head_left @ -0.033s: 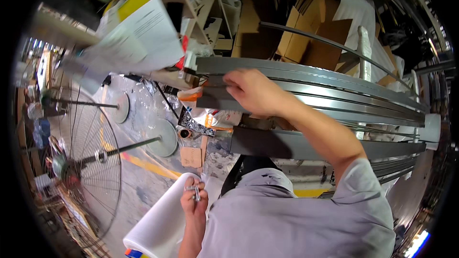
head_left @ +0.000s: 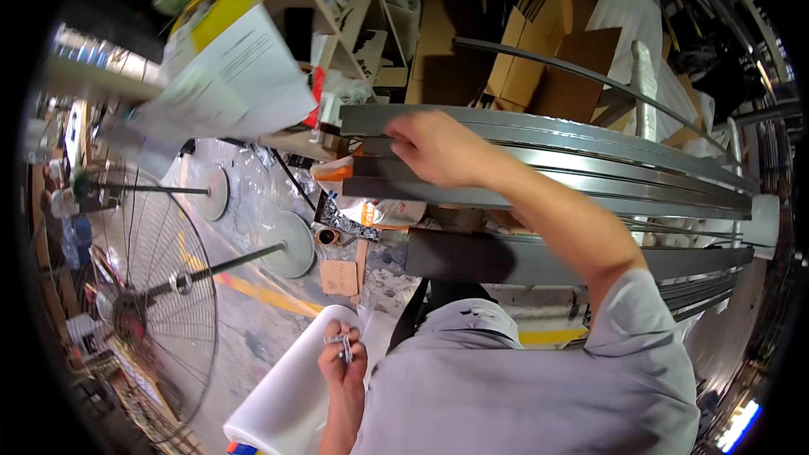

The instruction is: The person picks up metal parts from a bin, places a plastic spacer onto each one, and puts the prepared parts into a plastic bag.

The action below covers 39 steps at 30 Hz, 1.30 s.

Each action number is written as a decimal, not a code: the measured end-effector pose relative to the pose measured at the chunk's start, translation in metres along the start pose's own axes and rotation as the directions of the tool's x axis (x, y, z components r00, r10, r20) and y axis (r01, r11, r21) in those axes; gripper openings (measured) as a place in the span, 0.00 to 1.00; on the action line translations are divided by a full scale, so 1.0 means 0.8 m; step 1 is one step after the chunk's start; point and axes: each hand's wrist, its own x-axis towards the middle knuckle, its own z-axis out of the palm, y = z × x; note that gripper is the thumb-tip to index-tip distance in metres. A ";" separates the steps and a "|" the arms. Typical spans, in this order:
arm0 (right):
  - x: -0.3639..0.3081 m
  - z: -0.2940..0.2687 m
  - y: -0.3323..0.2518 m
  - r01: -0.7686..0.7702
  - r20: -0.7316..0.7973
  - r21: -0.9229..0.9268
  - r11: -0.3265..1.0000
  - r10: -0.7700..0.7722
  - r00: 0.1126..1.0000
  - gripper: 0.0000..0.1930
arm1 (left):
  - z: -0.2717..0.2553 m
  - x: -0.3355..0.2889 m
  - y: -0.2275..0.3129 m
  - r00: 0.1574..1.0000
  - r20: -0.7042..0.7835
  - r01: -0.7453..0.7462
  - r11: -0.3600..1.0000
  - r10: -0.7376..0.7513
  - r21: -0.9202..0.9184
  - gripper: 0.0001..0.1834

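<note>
My left hand (head_left: pixel 341 362) is closed around a small silvery metal bracket (head_left: pixel 345 344), held low in front of a roll of white foam sheet (head_left: pixel 282 392). My right hand (head_left: pixel 434 150) reaches across a stack of long grey metal profiles (head_left: pixel 556 160), over their left ends. Its fingers curl down at the upper profile. Whether they grip the metal or a small piece cannot be made out. Nearer to me lies another wide dark grey profile (head_left: pixel 539 257), with my right forearm passing above it.
Pedestal fans (head_left: pixel 160 303) stand at left on round bases (head_left: pixel 291 244). Printed paper sheets (head_left: pixel 240 76) hang beside a wooden shelf (head_left: pixel 337 25). Cardboard boxes (head_left: pixel 539 59) stand behind the profiles. A silver-orange bag (head_left: pixel 379 212), a tape roll (head_left: pixel 326 237) and a cardboard piece (head_left: pixel 339 278) lie beyond my left hand.
My right hand has shifted slightly left and up along the profile ends. My left hand keeps the bracket, turned slightly. The view has moved a little.
</note>
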 end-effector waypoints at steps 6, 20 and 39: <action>0.201 0.024 0.116 0.217 0.231 -0.171 0.961 -0.175 0.957 0.14 | 0.014 -0.022 -0.007 0.994 -0.084 -0.052 0.989 0.064 0.137 0.11; 0.391 0.199 0.196 0.644 0.728 -0.321 0.694 -0.254 0.637 0.23 | 0.063 -0.040 -0.034 0.847 -0.516 0.002 0.971 0.126 0.239 0.10; 0.385 0.142 0.233 -0.113 -0.050 -0.052 0.992 0.111 0.993 0.17 | 0.054 -0.027 -0.014 0.821 -0.543 -0.066 0.974 0.177 0.217 0.08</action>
